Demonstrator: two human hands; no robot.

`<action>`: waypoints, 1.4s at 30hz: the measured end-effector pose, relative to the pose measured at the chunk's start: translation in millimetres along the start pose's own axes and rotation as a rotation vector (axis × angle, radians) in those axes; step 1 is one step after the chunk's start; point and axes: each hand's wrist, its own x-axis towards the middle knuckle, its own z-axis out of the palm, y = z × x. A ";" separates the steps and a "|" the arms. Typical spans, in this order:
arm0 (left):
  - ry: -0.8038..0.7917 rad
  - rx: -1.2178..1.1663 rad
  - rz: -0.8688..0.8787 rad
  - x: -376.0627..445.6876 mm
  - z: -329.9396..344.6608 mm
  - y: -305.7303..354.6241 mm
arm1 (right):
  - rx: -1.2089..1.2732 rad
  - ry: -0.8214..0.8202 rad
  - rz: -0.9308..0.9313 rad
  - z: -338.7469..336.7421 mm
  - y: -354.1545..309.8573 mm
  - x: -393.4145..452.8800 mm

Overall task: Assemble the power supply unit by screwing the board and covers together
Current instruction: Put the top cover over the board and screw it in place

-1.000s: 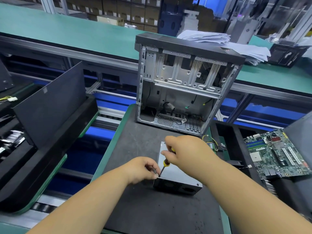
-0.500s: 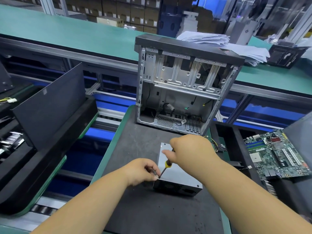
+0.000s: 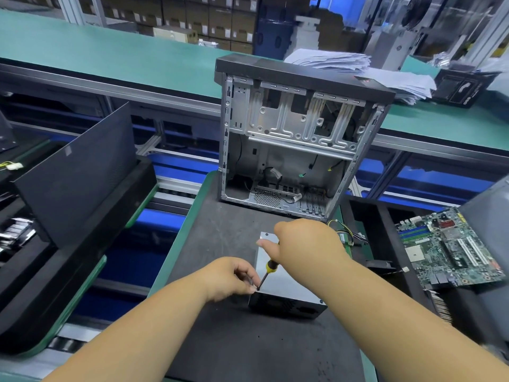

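A grey metal power supply unit (image 3: 286, 282) lies flat on the black mat (image 3: 220, 244), its dark vented side facing me. My right hand (image 3: 305, 244) grips a yellow-and-black screwdriver (image 3: 268, 270), whose tip stands at the unit's near left top corner. My left hand (image 3: 230, 277) sits at that same corner, fingertips pinched by the screwdriver tip; any screw there is too small to tell. Coloured cables (image 3: 344, 230) trail from the unit's far right.
An open computer case (image 3: 297, 139) stands upright behind the unit. A green motherboard (image 3: 446, 246) lies in a black tray at the right. A dark panel (image 3: 74, 172) leans in a foam tray at the left. Paper stacks (image 3: 358, 67) rest on the far green bench.
My right hand has turned slightly with the screwdriver, whose tip stays at the same corner. My left hand has barely moved.
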 end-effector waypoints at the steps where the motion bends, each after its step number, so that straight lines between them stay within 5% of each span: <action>1: -0.001 0.001 0.000 0.0 -0.1 0.1 | 0.013 0.014 -0.013 1.3 -0.1 -1.0; 6: 0.002 0.010 0.007 0.0 0.2 0.3 | 0.356 -0.110 -0.161 -8.3 6.1 -9.8; 14: 0.003 0.026 -0.007 -0.3 -1.0 2.2 | -0.026 -0.006 0.040 -2.5 -0.6 4.7; 19: 0.013 0.013 0.001 -1.2 0.1 2.2 | 0.277 -0.043 -0.115 -8.4 2.1 -3.2; 26: 0.009 -0.005 -0.013 -1.5 -0.7 0.9 | -0.046 0.035 0.034 0.5 -3.4 1.3; 31: 0.005 -0.014 -0.007 -1.7 -0.6 2.5 | 0.269 -0.001 -0.083 -0.7 1.6 -3.0; 38: 0.002 -0.003 -0.017 -2.3 -1.8 3.4 | -0.038 0.029 0.084 1.7 -3.2 1.8; 42: -0.007 0.002 -0.007 -1.7 -1.8 4.3 | 0.146 0.021 -0.010 -0.1 -0.3 -1.0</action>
